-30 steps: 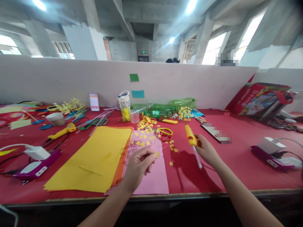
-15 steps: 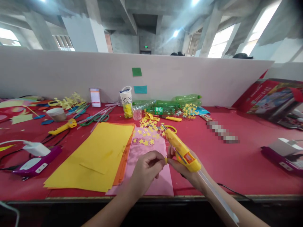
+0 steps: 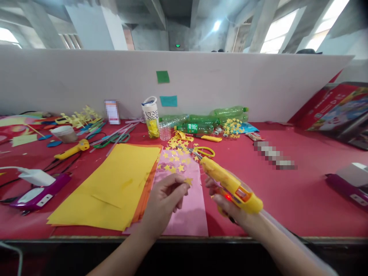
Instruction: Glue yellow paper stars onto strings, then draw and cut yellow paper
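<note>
Between the thumb and fingers of my left hand [image 3: 169,197] is a small yellow paper star [image 3: 188,181], pinched at its edge. My right hand [image 3: 230,201] is wrapped round a yellow hot glue gun [image 3: 230,182], whose nozzle points up and to the left; a small red light glows on it. A clear glue stick trails from its back end along my forearm. Under my left hand lies a pink sheet [image 3: 191,218]. Several loose yellow stars [image 3: 172,167] are scattered on its far part. Yellow-handled scissors [image 3: 206,152] lie just beyond the nozzle.
Yellow sheets [image 3: 94,184] on orange ones lie left of the pink sheet. Green plastic bottles [image 3: 201,120], a white tumbler [image 3: 150,115] and a yellow cutter [image 3: 211,138] are at the back. Another glue gun [image 3: 71,149] and a purple power strip [image 3: 43,191] sit left.
My hands have moved apart: the left, with the star, went left and up, and the right, with the glue gun, shifted right. The view has tilted slightly downward.
</note>
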The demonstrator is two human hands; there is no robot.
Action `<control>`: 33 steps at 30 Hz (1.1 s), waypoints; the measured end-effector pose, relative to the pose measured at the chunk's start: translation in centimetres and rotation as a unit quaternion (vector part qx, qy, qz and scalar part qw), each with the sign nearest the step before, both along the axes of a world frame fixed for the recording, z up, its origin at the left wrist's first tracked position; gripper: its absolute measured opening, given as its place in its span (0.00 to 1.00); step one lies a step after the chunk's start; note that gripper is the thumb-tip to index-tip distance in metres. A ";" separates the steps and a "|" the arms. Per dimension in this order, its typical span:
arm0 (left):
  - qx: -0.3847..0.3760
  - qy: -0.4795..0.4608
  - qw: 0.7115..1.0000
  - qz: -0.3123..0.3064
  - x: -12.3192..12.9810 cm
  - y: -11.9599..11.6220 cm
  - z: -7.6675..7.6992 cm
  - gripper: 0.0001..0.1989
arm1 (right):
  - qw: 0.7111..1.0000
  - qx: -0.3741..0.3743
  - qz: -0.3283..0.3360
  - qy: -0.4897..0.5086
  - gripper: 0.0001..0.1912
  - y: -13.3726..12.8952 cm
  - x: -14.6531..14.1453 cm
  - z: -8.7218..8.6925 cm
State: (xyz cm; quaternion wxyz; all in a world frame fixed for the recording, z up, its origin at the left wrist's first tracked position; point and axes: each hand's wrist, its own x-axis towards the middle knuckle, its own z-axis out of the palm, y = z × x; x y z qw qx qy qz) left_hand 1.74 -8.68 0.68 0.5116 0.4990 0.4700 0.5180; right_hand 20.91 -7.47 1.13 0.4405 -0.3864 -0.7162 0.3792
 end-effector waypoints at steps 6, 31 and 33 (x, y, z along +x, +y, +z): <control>0.032 0.054 0.996 0.064 -1.4 0.5 0.7 0.05 | 0.998 -0.045 0.040 -0.023 0.10 -1.3 0.8 0.2; 0.008 0.034 0.997 0.063 -1.3 0.5 0.7 0.06 | 0.999 -0.034 0.011 -0.040 0.10 -1.2 1.4 -1.5; 0.008 0.033 0.997 0.064 -1.3 0.5 0.8 0.06 | 0.999 -0.033 0.005 -0.038 0.10 -1.3 1.3 -1.4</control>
